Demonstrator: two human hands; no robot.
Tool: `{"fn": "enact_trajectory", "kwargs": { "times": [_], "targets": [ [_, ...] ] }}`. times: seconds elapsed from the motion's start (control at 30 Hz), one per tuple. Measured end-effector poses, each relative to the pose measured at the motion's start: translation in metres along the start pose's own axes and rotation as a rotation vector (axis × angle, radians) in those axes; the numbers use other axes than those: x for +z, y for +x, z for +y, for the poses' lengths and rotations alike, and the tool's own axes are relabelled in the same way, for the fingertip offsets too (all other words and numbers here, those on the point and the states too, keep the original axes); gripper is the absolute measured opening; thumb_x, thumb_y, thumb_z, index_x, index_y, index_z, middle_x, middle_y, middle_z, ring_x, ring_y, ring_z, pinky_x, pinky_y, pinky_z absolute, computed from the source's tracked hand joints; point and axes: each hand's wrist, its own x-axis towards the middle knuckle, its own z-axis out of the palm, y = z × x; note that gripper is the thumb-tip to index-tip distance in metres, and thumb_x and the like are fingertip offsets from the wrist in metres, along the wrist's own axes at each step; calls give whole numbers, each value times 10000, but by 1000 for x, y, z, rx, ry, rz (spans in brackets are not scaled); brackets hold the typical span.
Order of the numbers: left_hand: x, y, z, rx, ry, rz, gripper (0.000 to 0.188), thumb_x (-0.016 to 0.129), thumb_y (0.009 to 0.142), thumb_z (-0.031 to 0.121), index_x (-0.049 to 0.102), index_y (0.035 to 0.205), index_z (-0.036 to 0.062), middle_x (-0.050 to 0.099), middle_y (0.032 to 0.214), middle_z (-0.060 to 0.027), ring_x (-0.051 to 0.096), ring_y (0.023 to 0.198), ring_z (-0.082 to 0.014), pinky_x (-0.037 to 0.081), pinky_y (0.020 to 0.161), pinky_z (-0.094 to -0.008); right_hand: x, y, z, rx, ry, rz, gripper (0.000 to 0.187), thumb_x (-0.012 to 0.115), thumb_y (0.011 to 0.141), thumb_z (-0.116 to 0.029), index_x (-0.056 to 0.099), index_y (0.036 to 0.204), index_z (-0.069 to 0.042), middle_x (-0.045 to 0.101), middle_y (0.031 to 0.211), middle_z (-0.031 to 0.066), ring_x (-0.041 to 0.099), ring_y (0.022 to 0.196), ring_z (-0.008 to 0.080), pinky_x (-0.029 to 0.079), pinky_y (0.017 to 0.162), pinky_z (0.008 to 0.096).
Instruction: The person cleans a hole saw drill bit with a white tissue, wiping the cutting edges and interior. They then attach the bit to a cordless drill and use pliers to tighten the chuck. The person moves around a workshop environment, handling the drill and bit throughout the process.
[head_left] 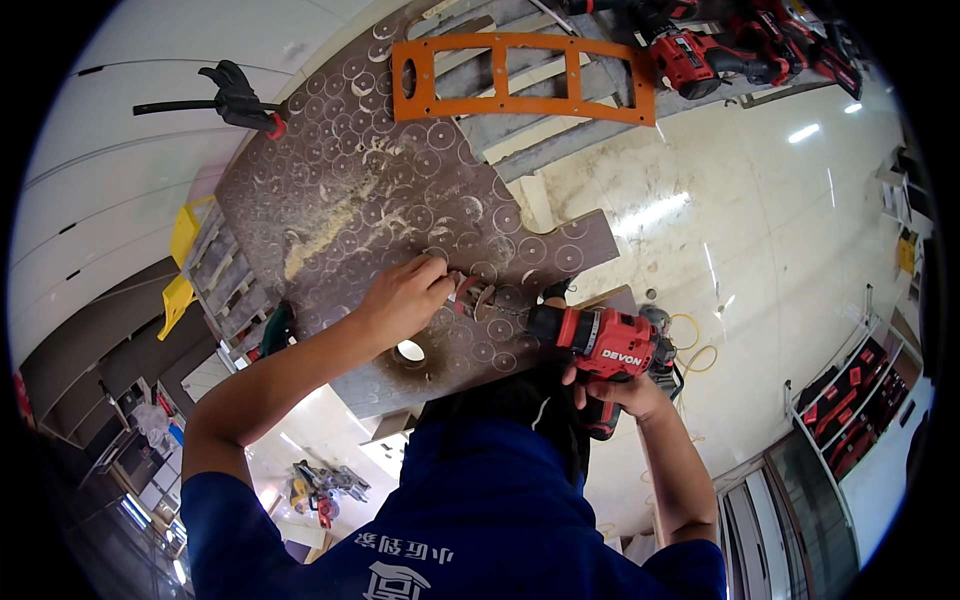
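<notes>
My right hand [620,394] grips the handle of a red and black cordless drill [615,345], which lies on its side above the near right edge of a dark board [400,215]. Its chuck points left. In line with the chuck is a small red and metal piece [470,296], apparently a cutting bit or attachment. My left hand [412,296] is closed, with its fingertips at that piece; the exact hold is partly hidden. Many scored circles with centre marks cover the board, along with pale sawdust. A round hole [410,351] passes through it below my left wrist.
An orange frame-shaped template [500,78] lies at the board's far edge. A black clamp [238,103] grips the far left edge. More red power tools [690,62] lie at the far right. Yellow parts [178,240] stick out left, and a tool rack [850,405] stands right.
</notes>
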Motion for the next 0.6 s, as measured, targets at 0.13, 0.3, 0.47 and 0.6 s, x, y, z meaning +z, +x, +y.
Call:
{"fn": "enact_trajectory", "kwargs": {
  "times": [0.13, 0.3, 0.47, 0.6],
  "targets": [
    [2, 1, -2, 29, 13, 8, 103, 670, 809, 84, 626, 896, 52, 507, 882, -50, 599, 834, -222, 527, 655, -364, 3, 1, -9, 66, 1, 18, 430, 663, 760, 22, 566, 1178, 1, 667, 1032, 133, 651, 729, 187, 547, 668, 312],
    [-2, 3, -4, 53, 8, -10, 88, 658, 798, 75, 624, 879, 65, 498, 873, -48, 601, 825, -213, 531, 632, -353, 1, 3, -9, 113, -65, -40, 377, 670, 736, -7, 598, 1106, -2, 652, 961, 98, 640, 727, 156, 522, 639, 276],
    [-3, 4, -4, 50, 5, -22, 122, 654, 780, 71, 625, 899, 65, 495, 869, -44, 601, 819, -202, 536, 614, -338, 2, 7, -18, 187, -161, -54, 136, 713, 860, -60, 618, 951, -25, 606, 768, 11, 603, 671, 106, 489, 604, 256],
    [-3, 5, -4, 63, 14, 10, 137, 652, 778, 65, 627, 913, 61, 492, 866, -43, 596, 808, -193, 535, 595, -326, 1, 7, -19, 196, -191, -31, 134, 715, 857, -59, 617, 944, -29, 612, 773, 19, 606, 670, 110, 490, 603, 257]
  ]
}}
